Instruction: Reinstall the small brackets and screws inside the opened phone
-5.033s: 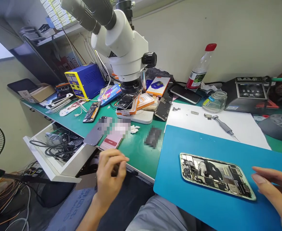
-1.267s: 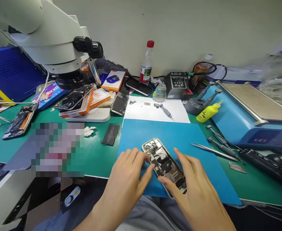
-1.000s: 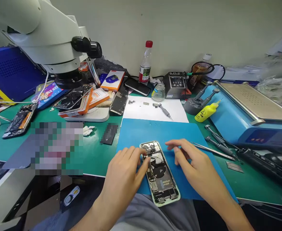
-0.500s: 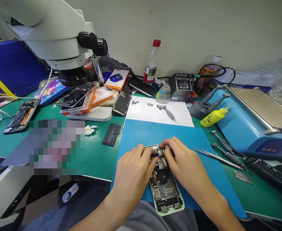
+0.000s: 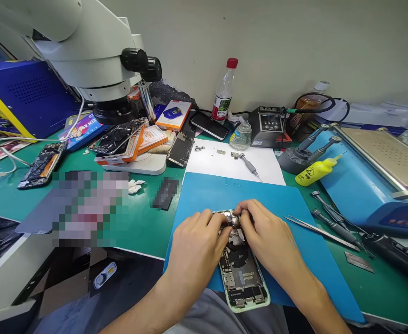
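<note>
At about ten o'clock from my hands the white stereo microscope (image 5: pixel 86 55) leans over the green bench mat (image 5: pixel 144 222), well apart from the work. A second ago the phone lay with only my left fingertips at its corner and my right hand lifted off beside it. Now both hands have closed in on its top end, so the work has narrowed to that one spot. My left hand (image 5: pixel 197 241) comes in from seven o'clock, wrist low over my lap and fingers half curled. Its thumb and fingertips press against the upper left edge of the opened, pale-green-rimmed phone (image 5: pixel 244 278), bracing it rather than wrapping round it. The phone lies flat and lengthwise on the bright blue rubber work mat (image 5: pixel 197 195), its bare boards facing up. Its top end points to twelve o'clock and its bottom end hangs just over the near edge toward me. My right hand (image 5: pixel 270 236) reaches in from five o'clock, knuckles raised, its fingertips bunched tight over the small metal parts at the phone's top. Whether they pinch anything between them I cannot tell, since my own fingers hide it. Out at three o'clock the thin steel tweezers (image 5: pixel 315 229) lie on the mat's right edge, untouched.
</note>
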Available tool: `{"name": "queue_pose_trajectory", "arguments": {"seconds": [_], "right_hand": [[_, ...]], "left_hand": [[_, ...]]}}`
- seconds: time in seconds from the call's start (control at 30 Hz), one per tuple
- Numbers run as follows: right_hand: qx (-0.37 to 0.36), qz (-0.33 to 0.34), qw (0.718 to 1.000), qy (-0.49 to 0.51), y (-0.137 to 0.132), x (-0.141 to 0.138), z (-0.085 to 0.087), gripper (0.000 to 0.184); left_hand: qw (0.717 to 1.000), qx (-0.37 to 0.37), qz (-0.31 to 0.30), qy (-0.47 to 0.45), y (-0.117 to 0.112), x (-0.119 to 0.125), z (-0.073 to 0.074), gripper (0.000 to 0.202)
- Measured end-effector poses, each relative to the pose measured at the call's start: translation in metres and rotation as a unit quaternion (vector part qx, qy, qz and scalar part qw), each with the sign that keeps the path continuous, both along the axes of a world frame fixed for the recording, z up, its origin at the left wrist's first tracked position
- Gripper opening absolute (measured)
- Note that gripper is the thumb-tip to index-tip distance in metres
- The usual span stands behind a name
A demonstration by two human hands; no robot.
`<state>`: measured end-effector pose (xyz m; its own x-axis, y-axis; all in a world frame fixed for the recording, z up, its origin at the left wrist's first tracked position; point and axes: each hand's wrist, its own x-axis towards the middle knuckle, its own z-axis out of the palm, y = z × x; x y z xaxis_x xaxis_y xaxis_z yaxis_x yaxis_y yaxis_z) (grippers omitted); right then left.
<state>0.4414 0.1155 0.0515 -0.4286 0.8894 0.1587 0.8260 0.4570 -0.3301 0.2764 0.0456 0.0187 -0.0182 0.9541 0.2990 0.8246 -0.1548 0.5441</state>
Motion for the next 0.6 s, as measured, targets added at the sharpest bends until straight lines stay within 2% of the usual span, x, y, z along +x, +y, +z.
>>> {"name": "queue_pose_trajectory", "arguments": {"seconds": [0.2, 0.6], "right_hand": [[0.028, 0.011, 0.999, 0.009, -0.005, 0.0034, -0.0038, 0.022], [0.099, 0.024, 0.993, -0.056, -0.0057, -0.0044, -0.0104, 0.018]], "left_hand": [[1.0, 0.006, -0.003, 0.0, 0.0001, 0.0003, -0.0014, 0.006], [0.999, 0.031, 0.007, -0.015, -0.0003, 0.001, -0.0033, 0.003]]}}
